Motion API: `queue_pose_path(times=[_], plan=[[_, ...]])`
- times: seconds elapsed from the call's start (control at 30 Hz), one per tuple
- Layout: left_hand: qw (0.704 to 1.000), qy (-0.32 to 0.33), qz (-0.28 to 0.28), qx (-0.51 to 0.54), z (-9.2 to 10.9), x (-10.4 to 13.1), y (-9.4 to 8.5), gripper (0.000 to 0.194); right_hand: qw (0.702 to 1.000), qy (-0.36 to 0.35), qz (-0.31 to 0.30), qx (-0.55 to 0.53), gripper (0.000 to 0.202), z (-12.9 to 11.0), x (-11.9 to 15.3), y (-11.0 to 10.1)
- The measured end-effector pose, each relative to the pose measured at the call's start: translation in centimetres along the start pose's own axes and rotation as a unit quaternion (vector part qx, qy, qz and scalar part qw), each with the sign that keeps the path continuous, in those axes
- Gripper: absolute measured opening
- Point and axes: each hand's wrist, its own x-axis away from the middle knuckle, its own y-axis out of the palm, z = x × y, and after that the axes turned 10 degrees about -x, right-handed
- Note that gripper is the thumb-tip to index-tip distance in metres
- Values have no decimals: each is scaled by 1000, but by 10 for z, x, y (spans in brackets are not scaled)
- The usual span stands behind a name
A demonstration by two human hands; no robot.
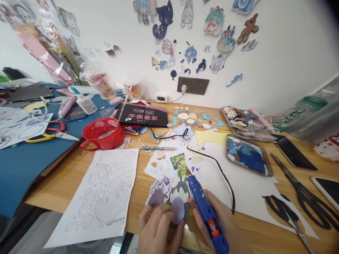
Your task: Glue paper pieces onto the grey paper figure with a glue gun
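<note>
A blue glue gun [208, 215] with a black cord is in my right hand [217, 215], its nozzle pointing up and away over a green printed card [179, 165]. My left hand [160, 227] presses with bent fingers on a layered paper figure [180, 192] in dark grey and white with a purple oval [178, 209] on its front. Fingertips of my right hand touch the figure's right edge. Just left of it lies a printed purple and white character cutout [160, 188], partly under my left fingers.
Around them are a line-drawing sheet [112, 190], red cup [104, 132], pen [159, 148], small paper pieces [188, 114], tray of blue scraps [247, 155], black scissors [302, 190], phone [295, 151], white paper [241, 183] and red-yellow scissors [54, 134].
</note>
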Motion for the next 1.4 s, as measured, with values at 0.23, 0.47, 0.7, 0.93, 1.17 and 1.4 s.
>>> queue_pose_path(times=[0.23,0.47,0.7,0.93,1.17,1.4], plan=[[996,72,-42,-39,-3,-15,-9,9,985,-109,43,124,9,-12,-4,-3],[1000,1,-6,3,6,-11,1,16,972,-110,104,181,10,-11,6,-23],[998,47,33,-34,0,-2,7,9,987,-29,48,148,22,-14,7,-41],[997,44,44,-56,-2,6,13,13,984,12,33,177,25,-16,6,-42],[995,66,46,-58,-9,12,14,17,976,14,-22,218,33,-11,4,-41],[995,64,43,-67,-10,11,12,16,972,34,-64,224,32,-16,0,-35]])
